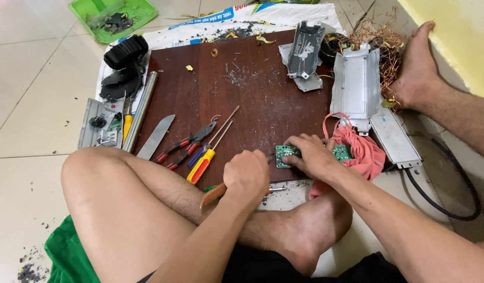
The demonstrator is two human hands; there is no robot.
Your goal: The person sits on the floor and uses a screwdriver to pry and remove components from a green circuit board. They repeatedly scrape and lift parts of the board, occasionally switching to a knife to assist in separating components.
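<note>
A small green circuit board lies at the near edge of a dark brown wooden board. My right hand presses down on the circuit board and holds it in place. My left hand is closed around a tool with a brown wooden handle; its tip points at the circuit board's left edge. A second green circuit board peeks out beside a pink cloth under my right wrist.
Red-handled pliers, two screwdrivers, a knife blade and a metal tube lie on the left of the wooden board. Opened metal casings, tangled copper wire and my right foot sit at the right. A green tray is far left.
</note>
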